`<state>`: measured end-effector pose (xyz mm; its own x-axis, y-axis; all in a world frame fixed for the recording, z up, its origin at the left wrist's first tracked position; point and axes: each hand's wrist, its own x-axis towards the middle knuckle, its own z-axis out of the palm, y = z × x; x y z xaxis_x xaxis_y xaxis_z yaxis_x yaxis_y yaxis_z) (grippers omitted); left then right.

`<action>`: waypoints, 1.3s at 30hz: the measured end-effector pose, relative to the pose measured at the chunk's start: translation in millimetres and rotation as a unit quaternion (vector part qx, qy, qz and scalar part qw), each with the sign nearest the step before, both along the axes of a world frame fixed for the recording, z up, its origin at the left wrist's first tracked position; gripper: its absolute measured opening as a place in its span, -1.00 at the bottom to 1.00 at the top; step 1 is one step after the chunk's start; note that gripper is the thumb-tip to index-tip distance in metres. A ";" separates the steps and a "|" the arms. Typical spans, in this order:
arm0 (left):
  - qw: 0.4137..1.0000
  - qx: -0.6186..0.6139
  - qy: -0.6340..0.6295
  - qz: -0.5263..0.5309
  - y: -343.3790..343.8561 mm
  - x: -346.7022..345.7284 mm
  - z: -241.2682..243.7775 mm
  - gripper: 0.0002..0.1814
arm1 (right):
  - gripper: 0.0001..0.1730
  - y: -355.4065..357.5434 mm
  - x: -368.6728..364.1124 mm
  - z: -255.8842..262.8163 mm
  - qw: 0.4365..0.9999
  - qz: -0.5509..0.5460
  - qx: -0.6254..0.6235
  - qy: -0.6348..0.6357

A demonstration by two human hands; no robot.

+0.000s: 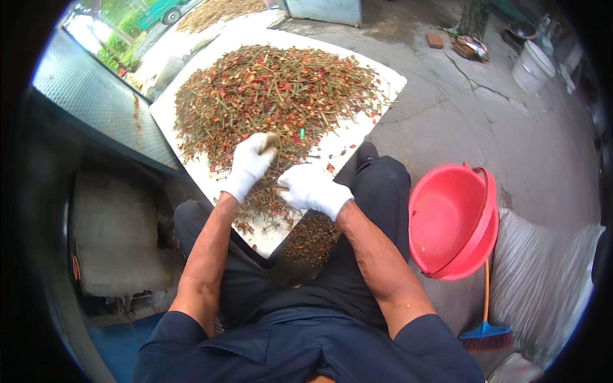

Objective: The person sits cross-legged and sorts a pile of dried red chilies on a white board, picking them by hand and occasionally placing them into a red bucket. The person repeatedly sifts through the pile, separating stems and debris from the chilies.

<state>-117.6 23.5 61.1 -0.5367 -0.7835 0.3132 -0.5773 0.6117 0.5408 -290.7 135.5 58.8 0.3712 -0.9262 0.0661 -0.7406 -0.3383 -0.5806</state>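
Note:
A large heap of dried plant stems with small red and orange pieces (268, 91) lies on a white board (354, 129) before me. My left hand (254, 158), in a white glove, is at the heap's near edge with its fingers bent; whether it holds anything is hidden. My right hand (311, 189), also in a white glove, is just to the right over the narrow near part of the board, its fingers curled beside the stems. I cannot tell if something is between them. A small green piece (302, 133) lies among the stems.
A red plastic bucket (445, 215) stands on the concrete floor at my right, near a blue broom (486, 335) and a whitish woven sack (536, 277). More stems (311, 239) lie below the board between my legs. A metal panel (105, 100) borders the left side.

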 end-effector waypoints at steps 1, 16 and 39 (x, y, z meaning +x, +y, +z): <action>0.998 -0.026 -0.048 -0.009 5.5 4.5 -8.4 -0.65 | -0.68 -0.5 -2.9 -0.1 1.000 0.004 0.005 0.013; 0.926 -0.160 -0.334 -0.073 -29.7 -28.8 -45.3 -0.60 | -0.60 -7.6 -9.2 -1.9 0.999 -0.022 0.016 0.038; 0.941 -0.113 -0.316 -0.054 -30.2 13.0 -22.6 -0.85 | -0.59 -14.9 14.6 -2.6 0.999 -0.002 0.009 0.045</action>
